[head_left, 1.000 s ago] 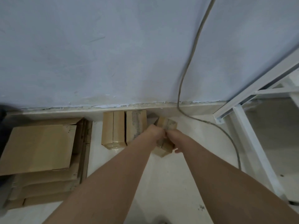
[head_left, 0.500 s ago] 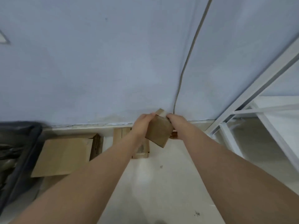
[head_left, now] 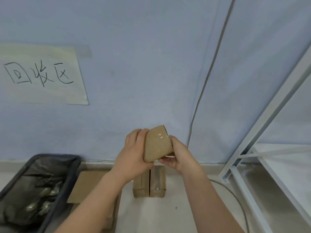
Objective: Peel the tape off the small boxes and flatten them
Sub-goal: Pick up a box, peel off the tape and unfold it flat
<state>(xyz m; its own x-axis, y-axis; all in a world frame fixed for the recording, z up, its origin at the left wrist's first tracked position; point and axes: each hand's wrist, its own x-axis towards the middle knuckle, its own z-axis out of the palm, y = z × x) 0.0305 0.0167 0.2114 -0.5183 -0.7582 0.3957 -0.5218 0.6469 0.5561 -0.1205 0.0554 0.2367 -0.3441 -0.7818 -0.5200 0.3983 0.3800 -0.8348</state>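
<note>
The wall point(head_left: 151, 64) carries a handwritten sign point(head_left: 42, 73), cut off at the left edge. A lined bin point(head_left: 55, 179) holds blurred scraps. Flat cardboard point(head_left: 87, 185) lies half hidden under the left arm. Two boxes point(head_left: 149, 185) stand on the floor. Left hand point(head_left: 134, 153) and right hand point(head_left: 180, 155) both grip a taped box point(head_left: 158, 143), raised before the wall; fingers behind it are hidden.

So I'm counting three small cardboard boxes: one taped box point(head_left: 158, 145) sitting in two hands, left hand point(head_left: 134, 153) and right hand point(head_left: 180, 155), plus two boxes point(head_left: 149, 185) lying side by side on the floor below. One bin point(head_left: 55, 187) sitting near left, one paper sign point(head_left: 42, 74) hanging on the wall.
</note>
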